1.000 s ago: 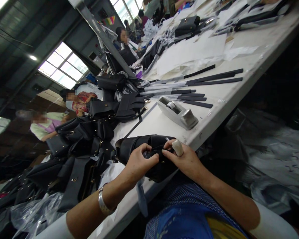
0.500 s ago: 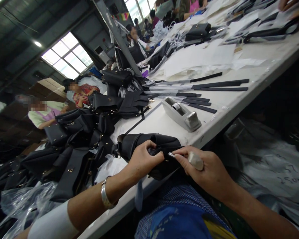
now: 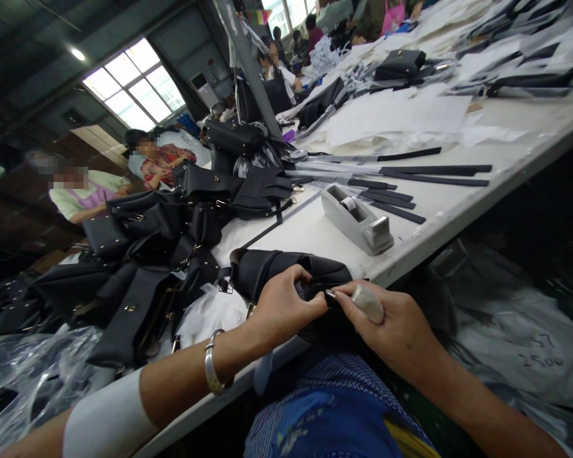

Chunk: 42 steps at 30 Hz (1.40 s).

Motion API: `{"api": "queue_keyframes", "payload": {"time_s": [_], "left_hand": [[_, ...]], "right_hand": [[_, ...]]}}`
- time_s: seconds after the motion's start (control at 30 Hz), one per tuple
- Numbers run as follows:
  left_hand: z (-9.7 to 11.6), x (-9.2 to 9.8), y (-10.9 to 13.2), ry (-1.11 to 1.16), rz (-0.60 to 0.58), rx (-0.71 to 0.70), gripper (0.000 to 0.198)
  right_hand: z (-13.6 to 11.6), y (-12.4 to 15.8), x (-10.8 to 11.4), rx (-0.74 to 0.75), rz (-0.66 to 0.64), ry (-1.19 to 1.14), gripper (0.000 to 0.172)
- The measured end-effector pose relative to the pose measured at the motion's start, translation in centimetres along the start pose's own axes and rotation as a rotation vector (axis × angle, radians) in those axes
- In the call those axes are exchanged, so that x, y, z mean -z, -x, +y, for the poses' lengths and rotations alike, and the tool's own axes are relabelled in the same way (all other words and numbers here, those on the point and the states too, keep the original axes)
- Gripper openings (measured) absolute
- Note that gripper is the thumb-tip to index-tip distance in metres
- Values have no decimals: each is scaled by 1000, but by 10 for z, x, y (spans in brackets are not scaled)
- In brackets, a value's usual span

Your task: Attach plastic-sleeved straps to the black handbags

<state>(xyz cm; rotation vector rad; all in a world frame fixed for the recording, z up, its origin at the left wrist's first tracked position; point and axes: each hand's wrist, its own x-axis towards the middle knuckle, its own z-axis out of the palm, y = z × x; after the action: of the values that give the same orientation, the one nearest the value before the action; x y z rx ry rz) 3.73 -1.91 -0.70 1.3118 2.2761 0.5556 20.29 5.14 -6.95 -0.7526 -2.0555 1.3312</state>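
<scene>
A black handbag lies at the table's near edge, its small buckle hanging at the left end. My left hand grips the bag's near side between curled fingers and thumb. Close by, my right hand is closed around a small hand tool with a pale, rounded handle and a shiny metal tip. That tip points left at the black material beside my left thumb. Whether it touches or enters the material is hard to make out. The part of the bag under both hands is dark and partly hidden.
A grey tape dispenser stands beyond the bag. Behind it lie several black straps, partly wrapped. Black bags are heaped at left, near clear plastic. A metal post rises at the back. People sit across the table.
The camera view has shifted slightly, so the table things appear moved. Both hands stay at the same part of the bag, and the tool tip remains by my left thumb.
</scene>
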Motion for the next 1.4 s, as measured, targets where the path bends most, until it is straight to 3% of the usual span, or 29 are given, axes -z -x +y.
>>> {"api": "queue_keyframes", "payload": {"time_s": [0.23, 0.37, 0.53, 0.8, 1.0, 1.13, 1.23, 1.33, 1.4], "left_hand": [[-3, -4, 10, 2, 46, -91, 21], [-7, -7, 12, 53, 53, -151, 19], [-10, -6, 11, 21, 40, -175, 16], [-14, -5, 9, 29, 23, -205, 14], [-11, 14, -10, -20, -40, -214, 25], [-10, 32, -13, 159, -136, -240, 36], [-18, 38, -1, 338, -143, -278, 46], [-30, 35, 16, 509, -146, -205, 44], [-36, 31, 26, 621, -181, -144, 44]], "right_hand": [[0, 12, -15, -26, 109, 44, 13], [-1, 14, -24, -115, 216, 27, 17], [1, 11, -28, -240, 228, -77, 29], [9, 10, -33, 77, 104, 125, 20], [10, -6, -26, -113, 169, -182, 24], [8, -9, -5, -192, 187, -355, 38], [9, -23, 10, -108, 272, -79, 47], [13, -61, 13, -4, 139, 142, 58], [17, -97, 7, 25, 8, 210, 56]]}}
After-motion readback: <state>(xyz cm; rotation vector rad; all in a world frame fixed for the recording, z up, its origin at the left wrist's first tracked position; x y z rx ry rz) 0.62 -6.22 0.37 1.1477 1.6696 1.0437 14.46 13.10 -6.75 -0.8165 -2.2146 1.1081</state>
